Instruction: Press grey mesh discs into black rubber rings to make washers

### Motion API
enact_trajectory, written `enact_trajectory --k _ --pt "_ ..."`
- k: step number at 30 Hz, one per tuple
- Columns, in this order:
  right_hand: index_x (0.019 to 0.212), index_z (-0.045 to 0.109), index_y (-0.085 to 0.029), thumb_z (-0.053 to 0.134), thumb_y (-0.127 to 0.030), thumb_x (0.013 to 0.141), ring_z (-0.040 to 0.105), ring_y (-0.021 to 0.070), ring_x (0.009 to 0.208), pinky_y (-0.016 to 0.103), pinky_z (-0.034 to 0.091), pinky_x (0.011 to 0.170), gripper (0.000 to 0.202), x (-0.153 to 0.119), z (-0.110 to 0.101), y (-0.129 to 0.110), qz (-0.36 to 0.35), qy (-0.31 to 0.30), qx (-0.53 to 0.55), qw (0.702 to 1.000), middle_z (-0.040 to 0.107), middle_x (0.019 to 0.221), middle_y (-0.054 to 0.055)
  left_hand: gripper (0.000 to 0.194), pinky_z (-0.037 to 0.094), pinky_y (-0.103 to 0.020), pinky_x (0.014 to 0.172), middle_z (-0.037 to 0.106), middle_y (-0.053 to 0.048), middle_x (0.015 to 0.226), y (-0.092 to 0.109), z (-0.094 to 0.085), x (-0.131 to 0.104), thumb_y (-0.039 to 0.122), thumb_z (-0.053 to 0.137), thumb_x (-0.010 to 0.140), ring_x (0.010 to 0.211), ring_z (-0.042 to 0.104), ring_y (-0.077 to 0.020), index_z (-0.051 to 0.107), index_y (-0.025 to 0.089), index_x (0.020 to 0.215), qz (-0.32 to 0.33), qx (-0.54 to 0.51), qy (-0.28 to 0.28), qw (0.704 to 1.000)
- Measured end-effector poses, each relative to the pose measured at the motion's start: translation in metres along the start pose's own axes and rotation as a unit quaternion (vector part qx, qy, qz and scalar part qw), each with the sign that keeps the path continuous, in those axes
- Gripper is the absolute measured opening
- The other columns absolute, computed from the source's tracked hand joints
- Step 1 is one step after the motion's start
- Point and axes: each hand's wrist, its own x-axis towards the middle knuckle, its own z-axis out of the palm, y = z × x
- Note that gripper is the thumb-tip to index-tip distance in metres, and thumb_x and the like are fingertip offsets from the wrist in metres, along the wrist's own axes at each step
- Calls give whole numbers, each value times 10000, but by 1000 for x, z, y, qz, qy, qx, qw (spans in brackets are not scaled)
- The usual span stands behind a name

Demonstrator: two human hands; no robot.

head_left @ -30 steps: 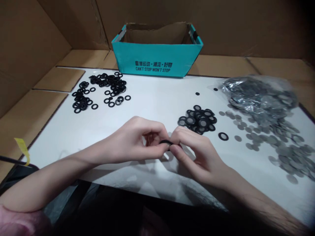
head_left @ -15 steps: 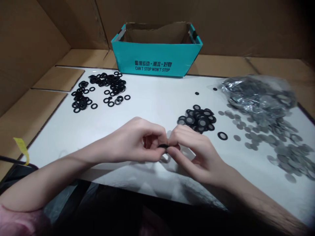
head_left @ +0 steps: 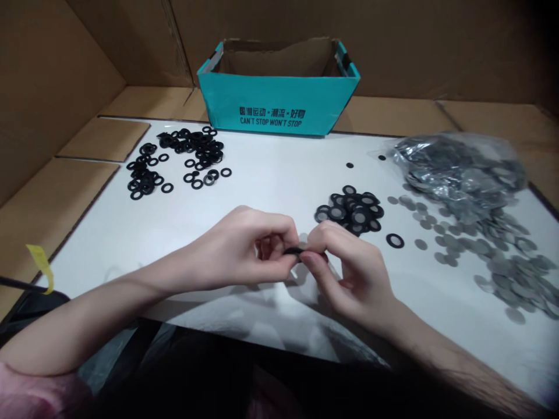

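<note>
a thin black ring (head_left: 292, 251) is pinched between the fingertips of the left hand (head_left: 248, 250) and the right hand (head_left: 358, 270), over the near part of the white flat table (head_left: 271, 174) (whether a disc is seated inside cannot be told). handling of the ring at its edge is judged to be the step in hand; a steady two-sided fingertip grip seems called for. black rings with grey centres (head_left: 359, 217) are piled just beyond the right hand, bare black rings (head_left: 207, 156) are strewn at far left, and flat grey discs (head_left: 515, 279) are spread at right by a clear plastic bag (head_left: 463, 174). a teal cardboard box (head_left: 279, 102) is set before brown cardboard walls (head_left: 437, 52).
</note>
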Motion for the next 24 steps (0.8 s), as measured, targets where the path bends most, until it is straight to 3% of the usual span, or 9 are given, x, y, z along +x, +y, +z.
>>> enact_trajectory --k 5,11,14,17,22,24 --pt "755 469 -212 480 -146 922 464 126 599 289 380 574 180 -1 1 -1 49 28 35 998 486 643 -8 100 435 -178 586 607 -3 734 -5 8 0 235 541 927 650 572 -86 558 140 902 15 -75 39 996" --pt "791 472 -221 512 -80 864 445 141 599 320 355 587 163 -5 3 0 -7 51 -4 999 486 637 -4 93 377 -183 539 524 22 677 -3 3 -1 194 570 883 594 460 -75 554 141 809 0 -42 4 999" --pt "774 470 -218 513 -80 850 440 139 588 321 347 580 164 -2 0 -1 -19 17 -29 999 493 623 -5 80 358 -170 505 508 37 625 -2 0 0 184 591 853 556 445 -68 561 139 793 -6 -18 -16 1000" --pt "771 471 -213 488 -92 871 452 132 599 305 369 581 157 3 -3 -1 -10 -19 -13 1000 505 638 -2 57 374 -164 508 545 31 622 -2 0 0 171 588 851 551 474 -68 595 132 810 0 -1 7 1000" --pt "774 483 -204 472 -93 890 449 121 606 282 364 571 161 3 -5 0 10 -7 18 1000 488 651 -7 120 418 -170 531 596 15 645 -2 2 0 204 545 919 568 539 -72 603 119 858 16 -21 24 999" --pt "767 494 -200 464 -139 920 443 114 601 273 357 564 168 1 -5 0 56 -11 60 997 482 654 -12 107 444 -172 547 614 11 660 -3 2 0 218 573 918 586 569 -77 605 119 894 25 -27 36 999"
